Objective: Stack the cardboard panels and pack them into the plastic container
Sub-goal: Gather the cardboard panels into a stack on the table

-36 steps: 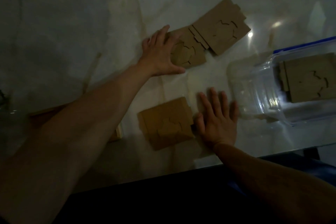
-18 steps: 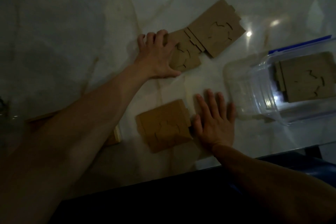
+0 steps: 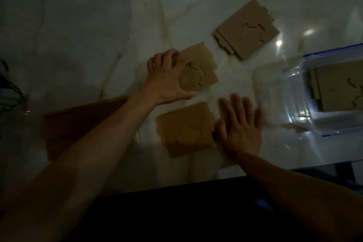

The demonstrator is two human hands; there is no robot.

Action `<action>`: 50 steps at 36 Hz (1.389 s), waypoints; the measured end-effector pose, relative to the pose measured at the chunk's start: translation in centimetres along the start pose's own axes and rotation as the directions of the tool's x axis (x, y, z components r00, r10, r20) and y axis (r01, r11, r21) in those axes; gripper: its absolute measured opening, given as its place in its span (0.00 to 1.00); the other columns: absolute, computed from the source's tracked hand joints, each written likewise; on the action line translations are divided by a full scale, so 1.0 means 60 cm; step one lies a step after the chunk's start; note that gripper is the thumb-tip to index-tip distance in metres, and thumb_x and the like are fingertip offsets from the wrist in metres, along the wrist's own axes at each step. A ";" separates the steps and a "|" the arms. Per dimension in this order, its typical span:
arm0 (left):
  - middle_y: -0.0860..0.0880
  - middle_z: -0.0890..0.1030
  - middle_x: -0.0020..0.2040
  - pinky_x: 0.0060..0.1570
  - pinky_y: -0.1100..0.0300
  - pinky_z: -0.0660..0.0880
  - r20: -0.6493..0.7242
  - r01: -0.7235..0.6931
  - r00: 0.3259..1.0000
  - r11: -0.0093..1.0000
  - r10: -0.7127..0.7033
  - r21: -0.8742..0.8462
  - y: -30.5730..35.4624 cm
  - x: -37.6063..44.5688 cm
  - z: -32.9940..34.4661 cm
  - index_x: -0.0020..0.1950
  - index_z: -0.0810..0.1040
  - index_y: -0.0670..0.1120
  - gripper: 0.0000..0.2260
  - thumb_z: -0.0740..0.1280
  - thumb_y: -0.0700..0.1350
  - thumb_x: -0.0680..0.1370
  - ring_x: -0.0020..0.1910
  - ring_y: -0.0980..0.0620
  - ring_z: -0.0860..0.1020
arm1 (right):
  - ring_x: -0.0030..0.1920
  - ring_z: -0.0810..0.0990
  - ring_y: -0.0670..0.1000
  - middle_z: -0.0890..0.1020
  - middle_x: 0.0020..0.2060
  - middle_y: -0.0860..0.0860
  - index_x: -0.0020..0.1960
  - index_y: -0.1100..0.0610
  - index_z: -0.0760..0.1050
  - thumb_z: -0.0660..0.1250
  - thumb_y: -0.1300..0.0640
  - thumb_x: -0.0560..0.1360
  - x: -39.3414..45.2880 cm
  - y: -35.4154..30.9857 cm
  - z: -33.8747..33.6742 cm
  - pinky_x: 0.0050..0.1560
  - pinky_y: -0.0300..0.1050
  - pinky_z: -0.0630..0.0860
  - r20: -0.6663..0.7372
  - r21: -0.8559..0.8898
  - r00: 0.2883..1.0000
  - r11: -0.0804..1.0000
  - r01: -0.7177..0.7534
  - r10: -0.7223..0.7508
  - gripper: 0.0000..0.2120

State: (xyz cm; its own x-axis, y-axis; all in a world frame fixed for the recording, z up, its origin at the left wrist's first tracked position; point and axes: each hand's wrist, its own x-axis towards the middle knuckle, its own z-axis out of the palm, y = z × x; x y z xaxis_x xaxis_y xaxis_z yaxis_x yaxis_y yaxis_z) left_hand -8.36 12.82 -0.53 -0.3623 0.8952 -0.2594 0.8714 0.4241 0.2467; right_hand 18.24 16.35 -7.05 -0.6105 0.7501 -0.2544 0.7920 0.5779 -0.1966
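Three brown cardboard panel piles lie on the marble table. My left hand [image 3: 167, 78] grips the middle panel [image 3: 198, 70] by its left edge, fingers over the top and thumb under its near corner. The far panel stack [image 3: 246, 29] lies apart to the upper right. The near panel stack [image 3: 185, 128] sits close to the table's front edge. My right hand [image 3: 240, 128] rests flat on the table, fingers spread, its thumb side against that stack's right edge. A clear plastic container [image 3: 294, 92] with blue trim at the right holds more panels [image 3: 339, 86].
A dark wooden board [image 3: 82, 122] lies at the left, partly under my left forearm. Dark cords [image 3: 7, 84] sit at the far left edge. The table's front edge [image 3: 176, 186] runs just below my right wrist.
My left hand has pulled the middle panel toward me and away from the far stack, which it touched before. My right hand has stayed flat beside the near stack.
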 end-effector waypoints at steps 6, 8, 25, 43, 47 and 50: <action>0.46 0.58 0.73 0.69 0.43 0.54 0.001 0.010 1.000 0.998 -0.010 -0.069 0.003 -0.060 0.022 0.72 0.61 0.59 0.42 0.65 0.74 0.62 0.70 0.41 0.56 | 0.78 0.43 0.52 0.49 0.79 0.47 0.78 0.40 0.45 0.47 0.39 0.77 0.003 0.002 -0.003 0.74 0.58 0.38 0.024 -0.002 1.000 1.000 0.013 -0.013 0.30; 0.45 0.57 0.74 0.70 0.43 0.55 0.010 0.004 1.000 0.998 -0.003 -0.069 0.003 -0.080 0.032 0.72 0.61 0.59 0.42 0.66 0.73 0.63 0.71 0.40 0.55 | 0.78 0.42 0.52 0.48 0.79 0.47 0.78 0.40 0.44 0.47 0.39 0.77 0.002 0.001 -0.003 0.74 0.57 0.36 0.021 0.000 1.000 1.000 0.016 -0.016 0.31; 0.45 0.58 0.74 0.68 0.42 0.60 0.029 -0.058 0.998 0.997 0.060 -0.052 0.029 -0.217 0.094 0.73 0.60 0.59 0.42 0.64 0.73 0.63 0.70 0.42 0.57 | 0.78 0.40 0.51 0.46 0.79 0.45 0.78 0.39 0.44 0.49 0.41 0.78 0.000 -0.001 -0.002 0.75 0.61 0.41 0.017 0.024 1.000 1.000 -0.004 0.004 0.30; 0.45 0.57 0.75 0.68 0.42 0.59 0.070 -0.097 0.993 0.995 0.097 -0.008 0.026 -0.219 0.108 0.73 0.60 0.59 0.42 0.65 0.72 0.62 0.70 0.41 0.57 | 0.79 0.43 0.51 0.49 0.79 0.45 0.77 0.39 0.45 0.48 0.40 0.78 0.000 0.000 -0.003 0.75 0.55 0.37 0.004 0.030 1.000 1.000 -0.009 0.009 0.29; 0.45 0.58 0.75 0.68 0.42 0.58 0.066 -0.113 0.992 0.994 0.112 0.011 0.027 -0.221 0.111 0.73 0.60 0.58 0.42 0.65 0.73 0.63 0.70 0.41 0.57 | 0.79 0.42 0.51 0.48 0.79 0.45 0.78 0.39 0.45 0.48 0.40 0.78 0.000 0.000 -0.002 0.75 0.55 0.37 0.002 0.016 1.000 1.000 -0.004 0.004 0.29; 0.45 0.57 0.75 0.68 0.41 0.58 0.071 -0.115 0.991 0.993 0.115 0.007 0.026 -0.221 0.114 0.73 0.60 0.58 0.42 0.65 0.72 0.63 0.70 0.41 0.56 | 0.79 0.42 0.51 0.47 0.79 0.45 0.78 0.39 0.44 0.48 0.41 0.78 -0.001 0.000 -0.002 0.75 0.55 0.36 0.001 0.008 1.000 1.000 -0.008 0.008 0.29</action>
State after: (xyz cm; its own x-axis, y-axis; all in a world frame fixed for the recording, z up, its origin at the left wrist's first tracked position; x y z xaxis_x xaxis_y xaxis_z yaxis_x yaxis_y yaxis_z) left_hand 0.09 0.65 -3.11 -0.2355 0.9259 -0.2954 0.9098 0.3169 0.2681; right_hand 18.28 16.35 -6.95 -0.6040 0.7543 -0.2573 0.7970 0.5692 -0.2020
